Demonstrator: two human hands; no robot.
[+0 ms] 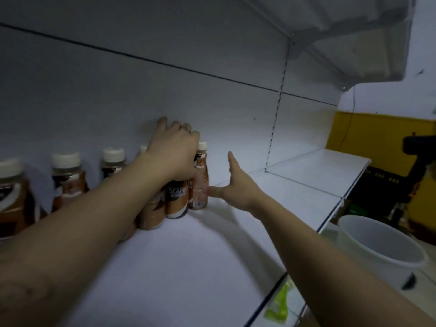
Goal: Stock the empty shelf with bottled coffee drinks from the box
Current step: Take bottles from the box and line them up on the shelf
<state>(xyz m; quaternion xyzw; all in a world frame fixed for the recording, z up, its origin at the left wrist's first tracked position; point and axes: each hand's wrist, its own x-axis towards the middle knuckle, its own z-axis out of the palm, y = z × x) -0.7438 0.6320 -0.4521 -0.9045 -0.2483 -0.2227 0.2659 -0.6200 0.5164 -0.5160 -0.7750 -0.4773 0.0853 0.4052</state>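
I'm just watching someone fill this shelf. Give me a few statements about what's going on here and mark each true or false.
1. The left hand rests on top of a cluster of coffee bottles. True.
2. The right hand grips a bottle by its cap. False: it is open, thumb against the side of the end bottle.
3. The shelf to the right of the bottles is bare. True.
4. The bottles have black caps. False: the caps are white.
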